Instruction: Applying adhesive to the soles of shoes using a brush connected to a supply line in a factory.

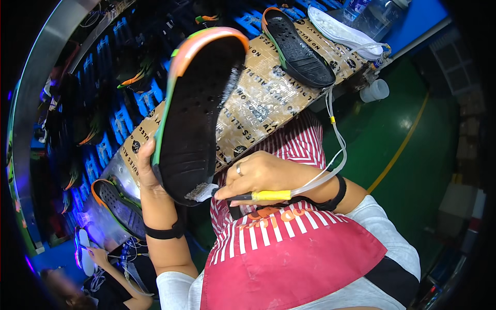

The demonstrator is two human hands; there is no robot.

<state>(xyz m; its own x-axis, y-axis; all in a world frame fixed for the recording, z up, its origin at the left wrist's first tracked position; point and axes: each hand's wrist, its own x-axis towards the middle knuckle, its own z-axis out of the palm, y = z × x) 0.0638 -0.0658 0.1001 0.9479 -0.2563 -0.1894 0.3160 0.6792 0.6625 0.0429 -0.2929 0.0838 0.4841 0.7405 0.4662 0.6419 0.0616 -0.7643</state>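
My left hand [148,168] grips a shoe sole [188,116] by its left edge near the heel, tilted above the bench. The sole is black inside, with an orange and green outer rim. In my right hand [261,173] is a glue brush [271,196] with a black handle and a yellow-wrapped end, fed by a clear tube [338,150]. Its pale bristles [200,192] touch the inside of the heel. Wet-looking streaks shine along the sole's right side. A ring sits on a finger of my right hand.
A second sole [297,47] lies on the cardboard-covered bench [263,98], beside a white shoe-shaped piece [343,32]. Another sole [118,204] rests at lower left. Blue racks [121,121] carry more soles. A white cup [375,91] hangs by the bench edge. A co-worker's hand [96,256] holds a sole.
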